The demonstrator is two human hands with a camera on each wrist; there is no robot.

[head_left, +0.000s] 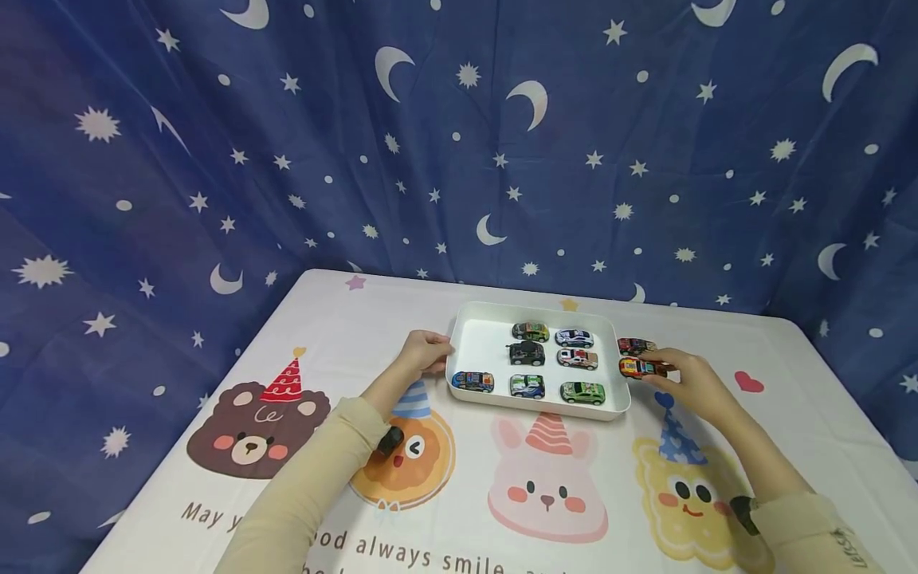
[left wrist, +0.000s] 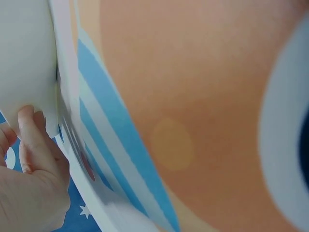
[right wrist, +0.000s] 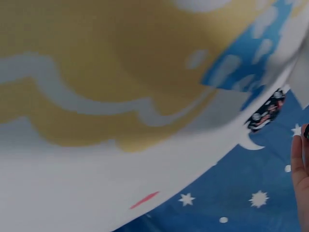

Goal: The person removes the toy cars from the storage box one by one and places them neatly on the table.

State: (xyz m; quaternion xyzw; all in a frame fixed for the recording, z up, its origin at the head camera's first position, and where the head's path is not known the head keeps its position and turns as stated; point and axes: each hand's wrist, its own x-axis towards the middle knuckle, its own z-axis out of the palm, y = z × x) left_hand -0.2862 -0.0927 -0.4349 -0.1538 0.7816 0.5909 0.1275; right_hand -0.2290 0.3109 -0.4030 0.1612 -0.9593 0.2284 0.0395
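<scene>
A white tray [head_left: 469,311] holds several small toy cars, among them a black toy car [head_left: 527,353], a blue and orange one [head_left: 473,382] and a green one [head_left: 583,392]. My left hand [head_left: 425,352] grips the tray's left wall; in the left wrist view, fingers [left wrist: 31,130] lie against that wall. Just outside the right wall, my right hand [head_left: 692,383] pinches a red and yellow toy car [head_left: 638,367]. A dark red toy car [head_left: 634,346] sits behind it on the table. Only the edge of the right hand [right wrist: 300,169] shows in the right wrist view.
A white tablecloth [head_left: 430,534] printed with cartoon animals and lettering covers the table. Behind the table's far edge hangs a blue curtain [head_left: 430,199] with moons and stars. Other toy cars stand in the tray's middle and right, such as a white and red one [head_left: 577,359].
</scene>
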